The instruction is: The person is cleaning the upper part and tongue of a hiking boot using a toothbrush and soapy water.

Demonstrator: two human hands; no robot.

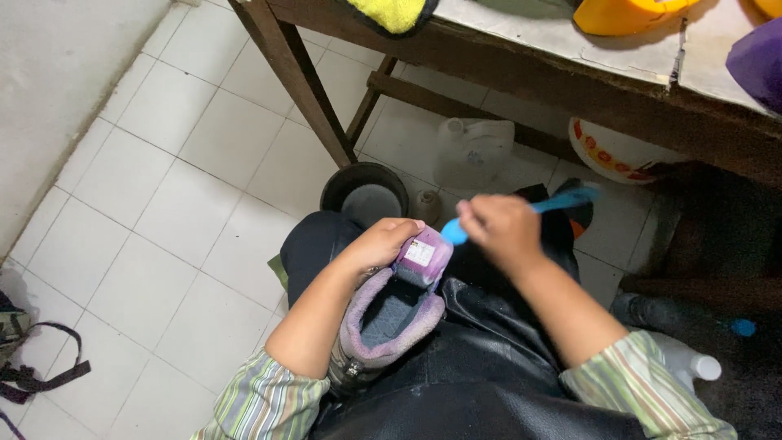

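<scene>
Centrally, in the lower middle of the frame, a purple shoe (393,314) rests on the person's lap, opening facing up, its tongue (424,254) raised toward the top of the frame with a small white label on it.

Left hand (381,244): positioned just left of centre, fingers wrapped around the upper part of the shoe beside the tongue, clamped on it.

Right hand (503,228): positioned just right of centre, closed around the handle of a blue brush (562,199). The handle extends toward the upper right; the brush head sits at the hand's left side, touching or just beside the top of the tongue; which of the two cannot be told. The two hands are near each other, with the tongue between them.

Both forearms wear striped sleeves (269,399) pushed up toward the elbows, visible at the lower edge. The lap is covered in dark, shiny material (489,367).

Surroundings: a white tiled floor (163,212) fills the left half. A dark round bucket (364,194) stands just above the left hand, beside a wooden table leg (297,77). A translucent jug (472,151) lies under the table, upper centre. A white bowl with red pattern (611,151) sits to its right. A yellow cloth (393,12) lies on the tabletop at the upper edge. Dark straps (32,367) lie at the lower left.
</scene>
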